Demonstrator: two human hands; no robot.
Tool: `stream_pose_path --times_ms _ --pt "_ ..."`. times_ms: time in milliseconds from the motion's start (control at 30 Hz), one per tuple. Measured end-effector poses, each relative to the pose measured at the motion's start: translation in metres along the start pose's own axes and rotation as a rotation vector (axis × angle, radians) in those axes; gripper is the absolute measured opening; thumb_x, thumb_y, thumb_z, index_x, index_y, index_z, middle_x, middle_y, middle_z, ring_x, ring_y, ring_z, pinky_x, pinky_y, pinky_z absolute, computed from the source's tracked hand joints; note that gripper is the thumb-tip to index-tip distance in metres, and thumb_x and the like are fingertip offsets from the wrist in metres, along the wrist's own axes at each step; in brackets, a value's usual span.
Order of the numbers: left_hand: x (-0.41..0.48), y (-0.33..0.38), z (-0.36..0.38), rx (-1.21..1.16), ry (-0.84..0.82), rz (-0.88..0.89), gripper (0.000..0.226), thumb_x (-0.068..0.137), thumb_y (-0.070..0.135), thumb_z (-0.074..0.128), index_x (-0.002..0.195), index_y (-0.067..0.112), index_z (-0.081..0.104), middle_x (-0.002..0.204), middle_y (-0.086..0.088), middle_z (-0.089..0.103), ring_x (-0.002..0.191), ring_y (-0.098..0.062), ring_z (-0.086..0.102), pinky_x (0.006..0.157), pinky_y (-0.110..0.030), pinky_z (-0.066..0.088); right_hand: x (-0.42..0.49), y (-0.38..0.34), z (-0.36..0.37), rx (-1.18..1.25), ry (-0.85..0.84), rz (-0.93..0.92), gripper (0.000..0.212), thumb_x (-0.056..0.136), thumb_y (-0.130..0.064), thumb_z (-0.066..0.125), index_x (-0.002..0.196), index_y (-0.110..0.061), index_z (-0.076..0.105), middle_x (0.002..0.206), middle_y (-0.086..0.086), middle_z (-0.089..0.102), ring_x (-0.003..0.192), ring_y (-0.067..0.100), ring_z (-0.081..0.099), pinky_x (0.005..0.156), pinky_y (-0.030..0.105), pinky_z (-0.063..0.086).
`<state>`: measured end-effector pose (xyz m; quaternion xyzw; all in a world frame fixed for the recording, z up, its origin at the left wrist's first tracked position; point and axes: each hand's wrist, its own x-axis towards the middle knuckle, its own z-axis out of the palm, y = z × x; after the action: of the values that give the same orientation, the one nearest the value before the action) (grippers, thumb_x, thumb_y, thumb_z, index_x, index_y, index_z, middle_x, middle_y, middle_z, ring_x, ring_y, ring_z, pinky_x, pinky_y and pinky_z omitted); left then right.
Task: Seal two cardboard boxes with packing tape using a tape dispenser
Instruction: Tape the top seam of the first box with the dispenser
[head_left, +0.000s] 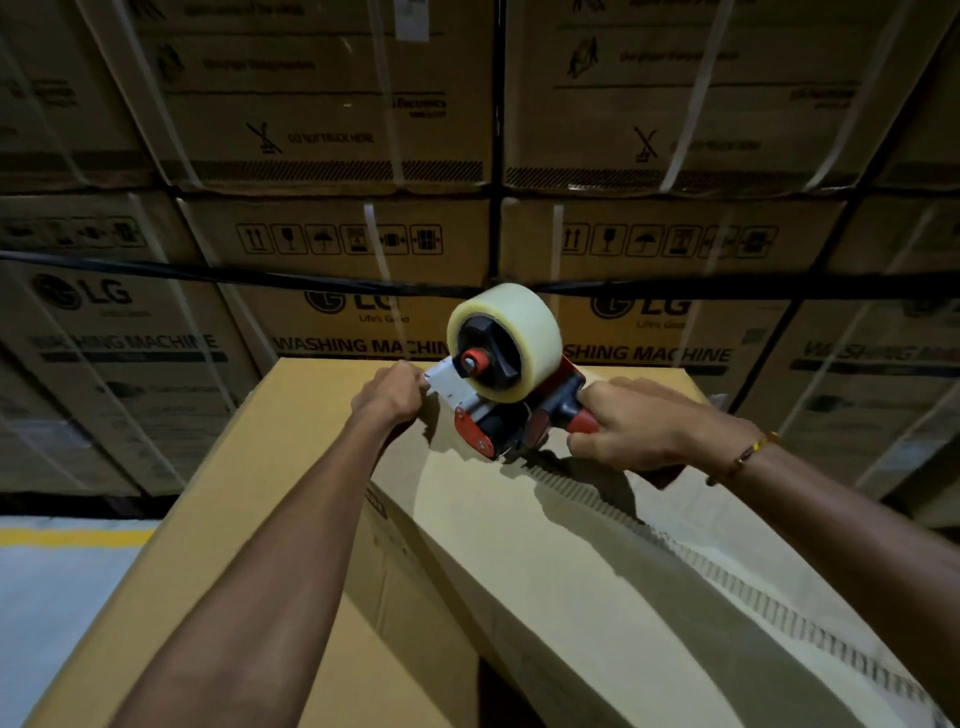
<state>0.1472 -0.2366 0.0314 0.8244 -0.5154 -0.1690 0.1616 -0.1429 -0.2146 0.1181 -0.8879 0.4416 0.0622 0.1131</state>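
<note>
1. The right hand (634, 426) is clenching the red handle of the tape dispenser (511, 410). The dispenser is hanging low over the far end of the cardboard box (291, 467), with the tape roll (519, 332) uppermost and the cutter end pointing down at the card.
2. The left hand (389, 389) is pinching at the dispenser's white front plate. I cannot tell whether its fingers are holding the loose tape end or the plate itself.
3. The box is lying directly under both hands. A tilted cardboard panel (571, 571) is covering its right half, with its corrugated edge (727, 561) running back toward the camera. Whether it is a raised flap or the second box is unclear.
4. No strip is showing on the card, so the person is probably starting a run of tape, freeing or positioning the tape end.
5. The next move is calling for three things: getting the tape end stuck down at the far edge, pressing the tilted panel flat, and drawing the dispenser toward the body along the seam with steady downward pressure.
6. Strapped washing-machine cartons (337, 244) are standing stacked behind the box.
</note>
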Motion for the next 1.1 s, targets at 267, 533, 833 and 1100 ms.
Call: stream_pose_path --times_ms 267,533,833,1100 --pt "0.004 -0.006 0.008 -0.003 0.03 -0.008 0.054 0.093 0.074 0.034 0.077 0.027 0.057 0.109 -0.01 0.068 0.1 -0.038 0.061 0.086 -0.043 0.048 -0.047 0.041 0.015 0.121 -0.037 0.013 0.024 0.095 -0.048 0.059 0.088 -0.026 0.052 0.086 0.003 0.063 0.074 0.018 0.059 0.065 0.034 0.047" --pt "-0.021 0.004 0.007 0.303 0.077 0.25 0.061 0.106 0.053 0.02 0.159 0.022 0.023 0.164 -0.009 0.026 0.15 -0.031 0.026 0.115 -0.046 0.028 -0.064 0.047 0.047 0.291 0.147 -0.003 0.02 0.094 -0.043 0.064 0.082 -0.03 0.053 0.076 -0.004 0.06 0.068 0.012 0.055 0.059 0.031 0.04" --pt "-0.068 0.001 0.022 0.446 -0.063 0.47 0.075 0.1 0.064 0.007 0.161 0.02 -0.003 0.167 0.003 -0.013 0.154 -0.013 -0.014 0.125 -0.038 -0.008 -0.066 0.054 0.04 0.489 0.185 -0.02 0.019 0.094 -0.034 0.069 0.081 -0.023 0.061 0.066 -0.004 0.062 0.061 0.002 0.062 0.055 0.027 0.043" --pt "-0.068 -0.002 0.02 0.495 -0.091 0.541 0.072 0.101 0.061 0.015 0.16 0.021 0.009 0.169 0.003 -0.005 0.154 -0.015 -0.012 0.126 -0.04 -0.002 -0.064 0.049 0.032 0.24 0.179 -0.012 0.024 0.093 -0.047 0.062 0.087 -0.024 0.057 0.077 0.001 0.063 0.068 0.019 0.06 0.062 0.04 0.05"
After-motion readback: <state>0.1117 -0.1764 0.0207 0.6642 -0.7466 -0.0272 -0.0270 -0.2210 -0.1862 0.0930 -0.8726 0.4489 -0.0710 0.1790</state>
